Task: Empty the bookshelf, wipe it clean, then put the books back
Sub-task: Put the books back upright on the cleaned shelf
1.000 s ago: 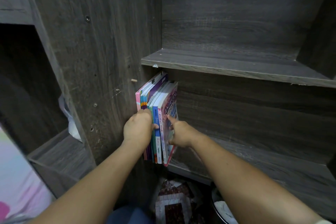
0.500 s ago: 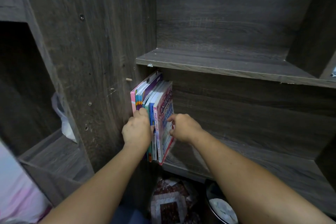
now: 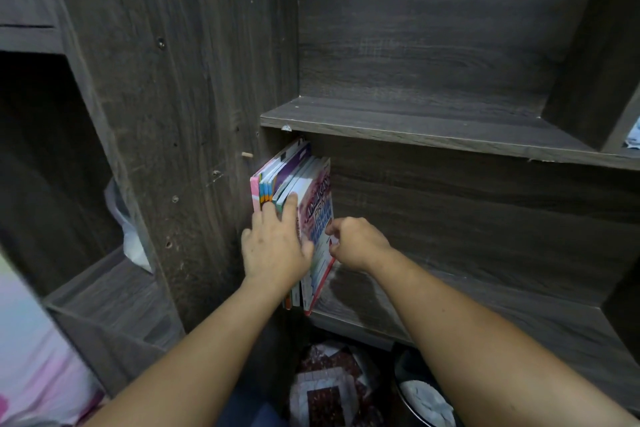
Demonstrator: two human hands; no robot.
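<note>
Books: one upright row, number unclear, at the 9 o'clock end of the lower shelf.
My left hand: one, fingers flat, pressed the spines.
My right hand: one, at 3 o'clock of the left, curled against the outermost cover; I couldn't tell whether it pinched.

Books: a short row of thin paperbacks standing on end, spines outward, pressed against the left wall of the bookshelf. Their spines lie directly under the flat fingers of the left hand. The outermost book, with a pink and blue cover, touches the curled fingertips of the right hand. The bookshelf is dark grey woodgrain, with boards above and below the fingers.
</note>
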